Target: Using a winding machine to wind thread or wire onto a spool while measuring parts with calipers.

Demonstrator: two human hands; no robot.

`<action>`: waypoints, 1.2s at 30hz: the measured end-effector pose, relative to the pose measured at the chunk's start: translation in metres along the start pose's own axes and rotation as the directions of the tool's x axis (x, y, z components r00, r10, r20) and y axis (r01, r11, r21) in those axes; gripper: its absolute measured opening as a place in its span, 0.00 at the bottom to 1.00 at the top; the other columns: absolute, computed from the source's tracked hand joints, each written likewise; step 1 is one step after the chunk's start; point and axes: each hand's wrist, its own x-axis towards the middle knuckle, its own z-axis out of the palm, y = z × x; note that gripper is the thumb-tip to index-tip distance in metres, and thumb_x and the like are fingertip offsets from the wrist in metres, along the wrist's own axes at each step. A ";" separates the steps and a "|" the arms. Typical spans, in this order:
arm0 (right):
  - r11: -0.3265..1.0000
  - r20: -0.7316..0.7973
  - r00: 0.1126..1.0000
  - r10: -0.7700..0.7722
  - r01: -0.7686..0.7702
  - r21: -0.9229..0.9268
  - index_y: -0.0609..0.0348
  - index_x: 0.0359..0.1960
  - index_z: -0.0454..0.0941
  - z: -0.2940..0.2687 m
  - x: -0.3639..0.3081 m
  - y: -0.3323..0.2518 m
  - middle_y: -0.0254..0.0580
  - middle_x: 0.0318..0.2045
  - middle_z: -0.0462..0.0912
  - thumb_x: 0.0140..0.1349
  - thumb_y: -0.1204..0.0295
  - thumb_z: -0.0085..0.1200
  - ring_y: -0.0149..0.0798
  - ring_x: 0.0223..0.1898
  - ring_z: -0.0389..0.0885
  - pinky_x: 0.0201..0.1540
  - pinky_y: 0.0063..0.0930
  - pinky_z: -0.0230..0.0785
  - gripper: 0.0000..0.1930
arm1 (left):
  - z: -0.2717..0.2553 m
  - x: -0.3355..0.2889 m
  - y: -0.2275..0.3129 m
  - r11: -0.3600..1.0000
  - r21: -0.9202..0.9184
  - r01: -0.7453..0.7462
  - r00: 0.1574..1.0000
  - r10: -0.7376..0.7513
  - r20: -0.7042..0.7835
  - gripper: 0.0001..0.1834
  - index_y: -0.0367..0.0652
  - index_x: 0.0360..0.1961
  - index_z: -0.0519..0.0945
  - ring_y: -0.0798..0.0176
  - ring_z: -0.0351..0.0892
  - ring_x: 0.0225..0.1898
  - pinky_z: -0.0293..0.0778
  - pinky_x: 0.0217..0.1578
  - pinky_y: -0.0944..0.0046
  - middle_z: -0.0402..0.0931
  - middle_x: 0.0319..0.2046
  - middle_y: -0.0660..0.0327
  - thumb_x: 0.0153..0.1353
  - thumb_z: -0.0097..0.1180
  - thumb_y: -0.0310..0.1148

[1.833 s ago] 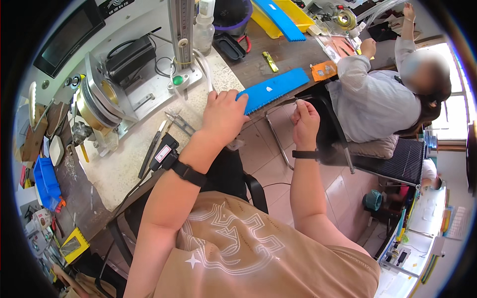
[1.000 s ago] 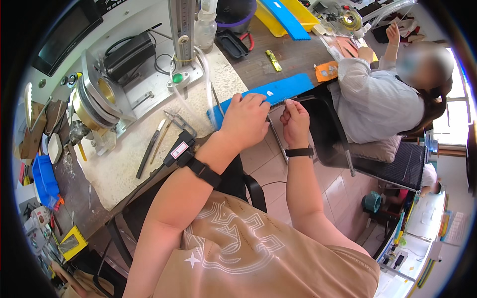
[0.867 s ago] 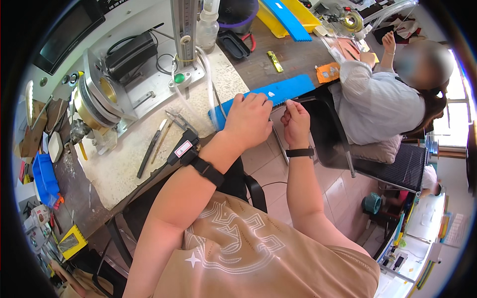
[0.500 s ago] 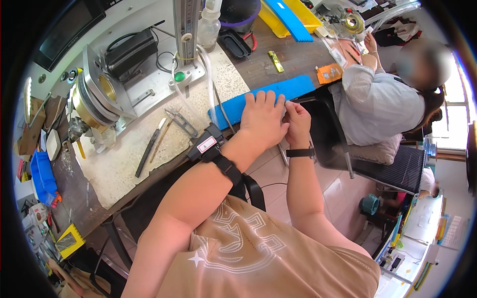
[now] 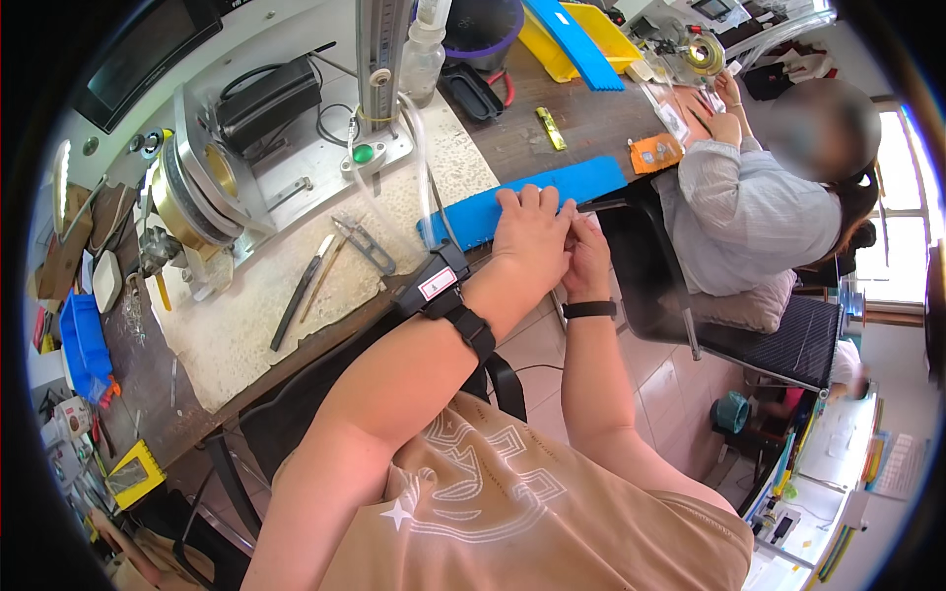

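Note:
My left hand is over the near edge of a long blue tray-like strip, its fingers bent and its index finger reaching toward my right hand. The right hand's fingers are pinched together, and the fingertips of both hands meet. Whatever small thing may be between them is hidden. The blue strip lies along the table's front edge, slanting up to the right. A black device with a white label is strapped to my left wrist, and a black band circles the right one.
A machine with a brass-coloured wheel stands at the left on a pale mat. A dark-handled knife and a metal frame tool lie there. Beyond are a lighter-like yellow item and a yellow tray. A co-worker sits at right.
My left hand's fingers have drawn in from lying spread on the blue strip and moved closer to my right hand. The right hand has shifted slightly lower, and the view has moved a little.

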 end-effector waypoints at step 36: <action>0.581 0.053 0.846 -0.531 0.408 -0.704 0.66 0.43 0.84 0.028 -0.034 0.016 0.28 0.29 0.81 0.66 0.74 0.64 0.21 0.29 0.74 0.33 0.17 0.68 0.09 | 0.002 -0.021 -0.061 0.886 -0.452 -0.108 0.993 0.076 -0.090 0.22 0.41 0.55 0.84 0.57 0.73 0.67 0.62 0.67 0.50 0.79 0.63 0.56 0.58 0.54 0.30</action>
